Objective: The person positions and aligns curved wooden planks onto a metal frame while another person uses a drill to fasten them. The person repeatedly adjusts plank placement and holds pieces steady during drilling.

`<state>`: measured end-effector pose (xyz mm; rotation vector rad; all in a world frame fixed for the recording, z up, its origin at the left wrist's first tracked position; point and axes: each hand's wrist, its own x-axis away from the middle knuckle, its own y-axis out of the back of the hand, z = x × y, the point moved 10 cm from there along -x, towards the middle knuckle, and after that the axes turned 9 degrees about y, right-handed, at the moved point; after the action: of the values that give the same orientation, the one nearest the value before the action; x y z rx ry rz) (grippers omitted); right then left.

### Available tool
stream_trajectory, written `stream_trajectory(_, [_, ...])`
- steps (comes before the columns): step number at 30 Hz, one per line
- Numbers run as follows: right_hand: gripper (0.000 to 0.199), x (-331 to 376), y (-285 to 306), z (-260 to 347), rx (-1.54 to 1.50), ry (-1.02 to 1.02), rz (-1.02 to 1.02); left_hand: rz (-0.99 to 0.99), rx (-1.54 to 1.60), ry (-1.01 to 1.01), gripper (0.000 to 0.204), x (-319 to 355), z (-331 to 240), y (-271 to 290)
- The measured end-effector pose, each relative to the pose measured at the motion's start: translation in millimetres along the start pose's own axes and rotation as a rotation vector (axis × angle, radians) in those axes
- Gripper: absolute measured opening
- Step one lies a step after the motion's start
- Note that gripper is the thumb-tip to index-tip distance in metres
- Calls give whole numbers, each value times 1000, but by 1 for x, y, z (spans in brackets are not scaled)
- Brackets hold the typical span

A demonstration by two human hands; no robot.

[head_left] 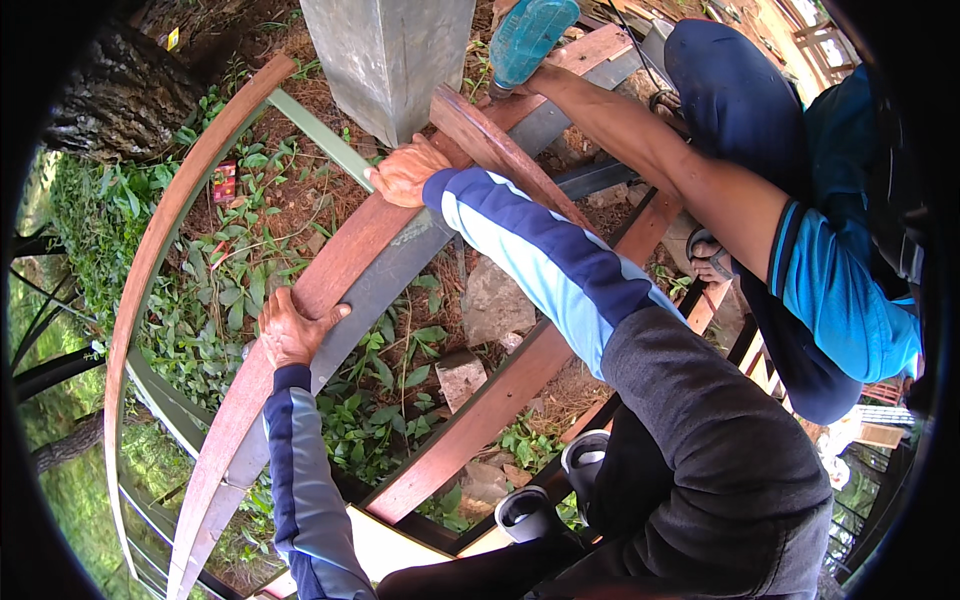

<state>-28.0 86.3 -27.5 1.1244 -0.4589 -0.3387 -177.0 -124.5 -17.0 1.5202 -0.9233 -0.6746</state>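
Beneath the left hand, a long reddish-brown wooden plank slants up to the right hand, with a flat grey metal beam along its inner side; the left hand is closed over the plank's outer edge, thumb across the top face, its fingertips partly hidden; the right hand, well apart from it, curls over the wood farther up, just beside the end of a green metal bar; between the two grips the wood looks stiff and probably weighty, its grain hardly slippery, though splinters seem likely; a hold at two spread points along the edges should suit such a length. Just beyond the right hand, a grey square post limits movement; below the right forearm, an open gap with a rock gives some room, bounded by a lower wooden board; beside the right wrist, a shorter board stands on edge; past it, a co-worker's forearm reaches to a teal object whose kind cannot be told.
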Motion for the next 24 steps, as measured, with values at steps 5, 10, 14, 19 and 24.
stream_trajectory(5, [53,0,0,0,20,-9,24,13,-4,9,90,0,1,-1])
stream_trajectory(10, [54,0,-1,0,-1,-3,22,23,-8,12,91,-1,1,-1])
stream_trajectory(14, [56,0,1,-1,19,-2,-28,27,-4,19,92,0,1,-1])
stream_trajectory(19, [57,0,1,-1,22,2,-48,-6,-4,-5,88,1,0,0])
stream_trajectory(24, [58,1,3,1,-1,14,-56,2,-3,1,89,0,3,-3])
